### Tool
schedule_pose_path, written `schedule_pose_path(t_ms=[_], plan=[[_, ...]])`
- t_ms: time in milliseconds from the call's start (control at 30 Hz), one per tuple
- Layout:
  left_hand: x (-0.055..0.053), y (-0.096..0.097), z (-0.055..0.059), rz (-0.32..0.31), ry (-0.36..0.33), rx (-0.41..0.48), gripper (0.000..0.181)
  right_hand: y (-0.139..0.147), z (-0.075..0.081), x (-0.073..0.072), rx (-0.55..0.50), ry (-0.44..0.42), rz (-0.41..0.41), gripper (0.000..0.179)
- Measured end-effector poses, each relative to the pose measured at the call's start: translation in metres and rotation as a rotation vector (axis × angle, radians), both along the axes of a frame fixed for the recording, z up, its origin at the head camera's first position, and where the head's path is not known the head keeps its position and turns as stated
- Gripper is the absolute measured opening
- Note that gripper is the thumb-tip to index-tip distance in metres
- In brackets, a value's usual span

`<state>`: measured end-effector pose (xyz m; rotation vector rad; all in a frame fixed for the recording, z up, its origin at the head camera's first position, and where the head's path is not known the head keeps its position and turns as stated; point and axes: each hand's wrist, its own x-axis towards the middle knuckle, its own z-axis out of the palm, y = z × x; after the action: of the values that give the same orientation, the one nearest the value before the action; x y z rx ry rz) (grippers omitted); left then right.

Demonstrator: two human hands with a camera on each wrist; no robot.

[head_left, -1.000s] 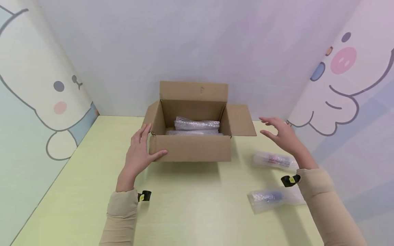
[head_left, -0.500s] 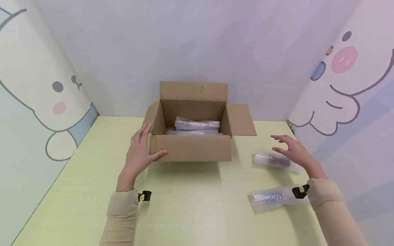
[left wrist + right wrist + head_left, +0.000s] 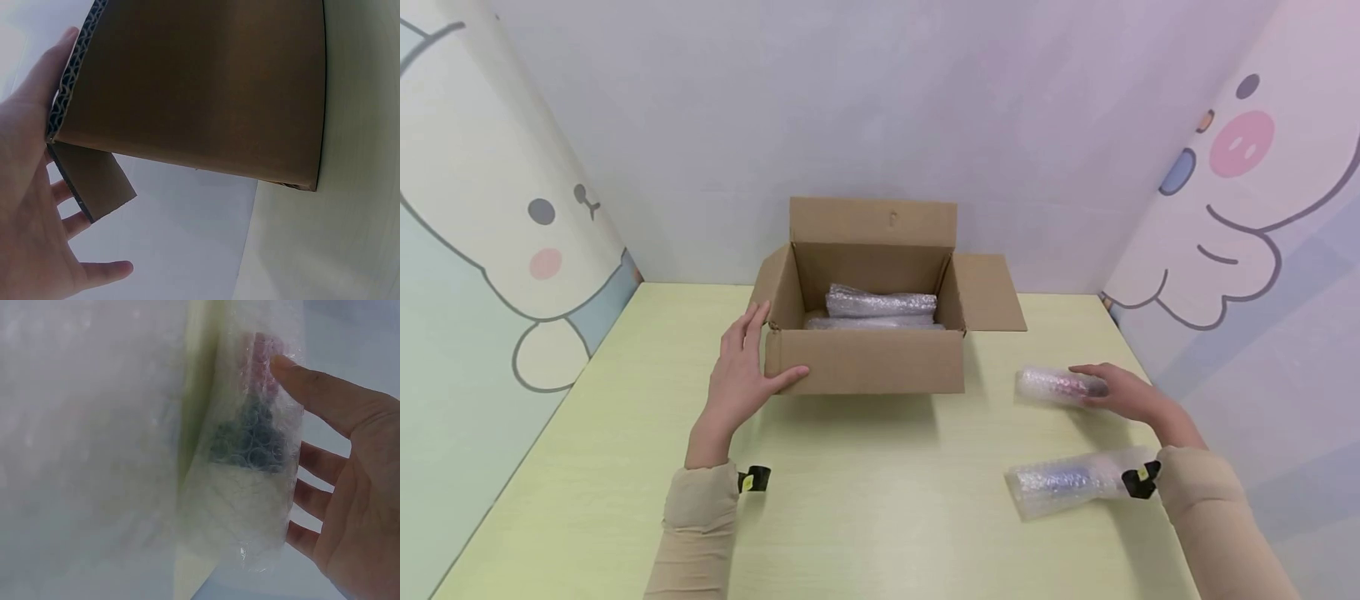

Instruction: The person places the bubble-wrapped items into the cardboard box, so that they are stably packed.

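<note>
A cardboard box [image 3: 865, 362] stands with its flaps spread, and bubble-wrapped packages [image 3: 880, 305] lie inside. My left hand [image 3: 737, 379] rests on the box's near left corner, thumb on the front and straight fingers along the left side flap [image 3: 94, 181]. To the right of the box, my right hand [image 3: 1127, 393] holds a bubble-wrapped package [image 3: 1052, 383] by its right end. In the right wrist view, the thumb lies over a red and dark item [image 3: 256, 419] showing blurrily through the wrap, with the other fingers behind it.
Nearer on the right lies another bubble-wrapped package [image 3: 1060, 483] with something blue inside, partly under the right wrist. The right box flap [image 3: 988, 292] sticks out sideways. Walls with cartoon animals enclose the pale yellow table [image 3: 865, 500] at the back and sides.
My right hand has come down and toward me, from beside the right flap onto the farther bubble-wrapped package. The left hand and the box have stayed in place.
</note>
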<state>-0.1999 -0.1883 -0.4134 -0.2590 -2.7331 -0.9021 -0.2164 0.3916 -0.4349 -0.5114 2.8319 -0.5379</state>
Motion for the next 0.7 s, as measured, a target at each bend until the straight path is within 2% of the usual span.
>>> schedule_pose_path(t_ms=[167,433,567,700], plan=[[0.001,0.000,0.001,0.004,-0.010,0.004,0.112,0.000,-0.002,-0.001,0.038,-0.022,0.004,0.063],[0.001,-0.001,0.001,0.005,-0.012,0.006,0.112,0.000,-0.002,0.001,0.063,-0.059,-0.044,0.063],[0.001,0.000,0.001,0.005,-0.013,0.004,0.112,0.003,0.000,0.001,0.079,-0.030,-0.059,0.062],[0.001,0.000,0.000,0.005,-0.015,0.004,0.112,0.007,0.011,-0.001,0.097,0.011,-0.090,0.062]])
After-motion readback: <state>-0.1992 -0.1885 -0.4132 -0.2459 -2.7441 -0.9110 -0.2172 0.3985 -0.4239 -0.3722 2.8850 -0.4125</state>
